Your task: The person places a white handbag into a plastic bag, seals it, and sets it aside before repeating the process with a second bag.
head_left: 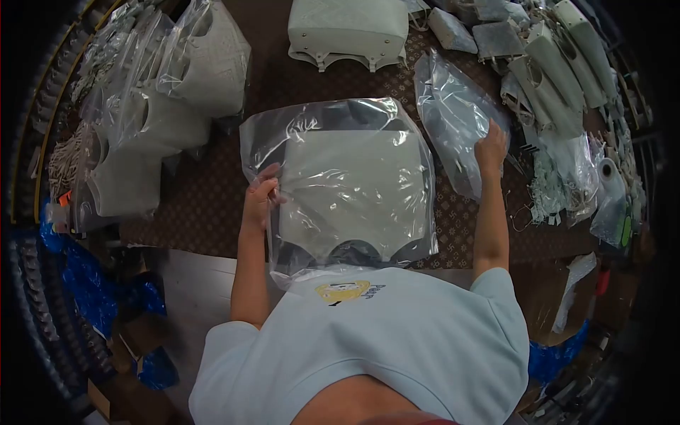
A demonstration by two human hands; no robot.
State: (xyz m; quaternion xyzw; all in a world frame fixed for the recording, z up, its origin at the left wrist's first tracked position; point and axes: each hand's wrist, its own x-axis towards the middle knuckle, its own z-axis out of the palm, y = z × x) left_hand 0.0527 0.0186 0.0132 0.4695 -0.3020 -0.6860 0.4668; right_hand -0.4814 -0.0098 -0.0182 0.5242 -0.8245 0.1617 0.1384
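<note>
In front of my body a pale handbag (354, 184) lies inside a clear plastic bag (262, 145), its cut-out handle edge towards me. My left hand (262, 198) is closed on the left side of this plastic bag, fingers curled over the film. Off to the right lie flat clear plastic bags (453, 113), seemingly a small stack. At their right edge my right hand (492, 147) is closed, its fingertips pinching the film; how many layers it holds is hidden.
Several wrapped pale handbags (205, 67) stand along the left. An unwrapped handbag (348, 32) sits at the far middle. Straps, pouches and more pale bag parts (559, 78) crowd the right. The brown patterned tabletop (205, 202) ends near my waist; blue plastic (88, 290) lies below left.
</note>
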